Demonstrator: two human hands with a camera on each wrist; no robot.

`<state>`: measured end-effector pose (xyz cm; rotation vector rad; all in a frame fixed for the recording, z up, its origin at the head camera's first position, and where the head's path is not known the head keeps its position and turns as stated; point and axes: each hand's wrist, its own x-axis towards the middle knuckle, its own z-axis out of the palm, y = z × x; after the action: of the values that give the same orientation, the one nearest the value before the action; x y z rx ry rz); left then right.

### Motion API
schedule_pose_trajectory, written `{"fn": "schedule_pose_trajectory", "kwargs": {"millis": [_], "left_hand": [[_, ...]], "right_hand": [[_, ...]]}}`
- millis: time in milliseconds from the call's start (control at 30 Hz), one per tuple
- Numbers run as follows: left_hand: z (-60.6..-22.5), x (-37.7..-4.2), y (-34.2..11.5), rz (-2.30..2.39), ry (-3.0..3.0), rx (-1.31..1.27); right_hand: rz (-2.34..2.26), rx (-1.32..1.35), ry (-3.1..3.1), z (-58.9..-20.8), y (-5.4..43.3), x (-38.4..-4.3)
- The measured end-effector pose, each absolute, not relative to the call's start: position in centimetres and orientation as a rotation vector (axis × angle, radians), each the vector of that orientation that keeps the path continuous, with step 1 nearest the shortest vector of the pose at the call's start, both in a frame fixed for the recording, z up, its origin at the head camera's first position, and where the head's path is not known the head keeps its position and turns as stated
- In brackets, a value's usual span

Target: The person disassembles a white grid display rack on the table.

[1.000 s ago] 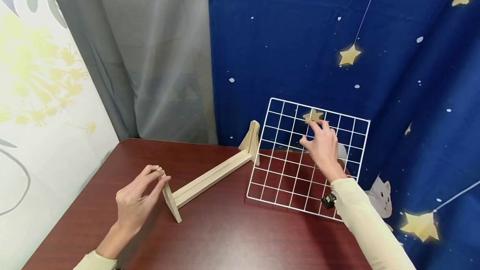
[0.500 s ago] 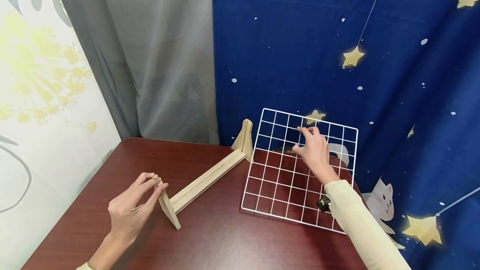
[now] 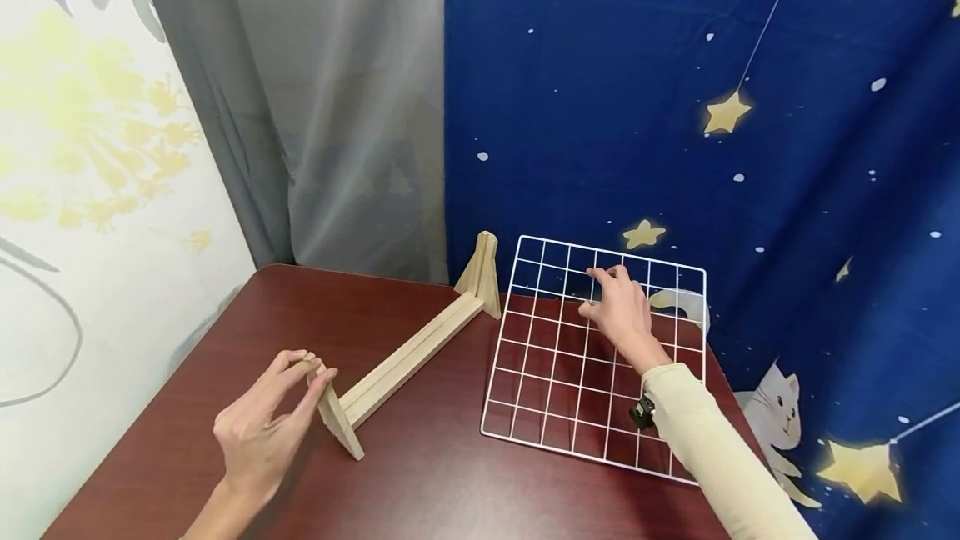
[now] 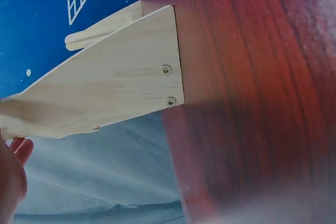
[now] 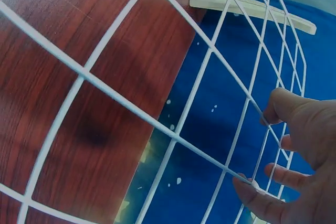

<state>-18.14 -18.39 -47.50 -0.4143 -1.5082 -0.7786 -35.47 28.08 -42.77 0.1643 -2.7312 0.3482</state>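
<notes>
A light wooden stand (image 3: 412, 361) rests on the table, two upright end pieces joined by a long grooved crossbar. My left hand (image 3: 258, 423) pinches the top of its near end piece (image 4: 105, 72), where two screw heads show low on the outer face. To the right, a white wire grid panel (image 3: 570, 357) is held tilted over the table. My right hand (image 3: 621, 307) grips it near the upper middle, and in the right wrist view its thumb and fingers (image 5: 268, 198) hook onto the wires. The panel's left side is close to the stand's far end piece (image 3: 480, 273).
The dark red table (image 3: 420, 482) ends at a blue star-patterned curtain (image 3: 600, 107) behind and to the right. A grey curtain (image 3: 352, 107) hangs at the back left, and a white patterned surface (image 3: 97, 215) rises along the left side.
My right hand has lowered the grid panel and shifted it slightly left. The left hand keeps its hold on the stand, which has moved only a little; the head view has shifted slightly.
</notes>
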Motion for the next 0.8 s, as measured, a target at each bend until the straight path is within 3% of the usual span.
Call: {"fn": "schedule_pose_trajectory", "kwargs": {"millis": [800], "left_hand": [[-45.9,-15.6,-16.4,-0.552,-1.417,-0.387]], "right_hand": [[0.312,0.236,-2.926,-45.6,25.9,-36.4]]}}
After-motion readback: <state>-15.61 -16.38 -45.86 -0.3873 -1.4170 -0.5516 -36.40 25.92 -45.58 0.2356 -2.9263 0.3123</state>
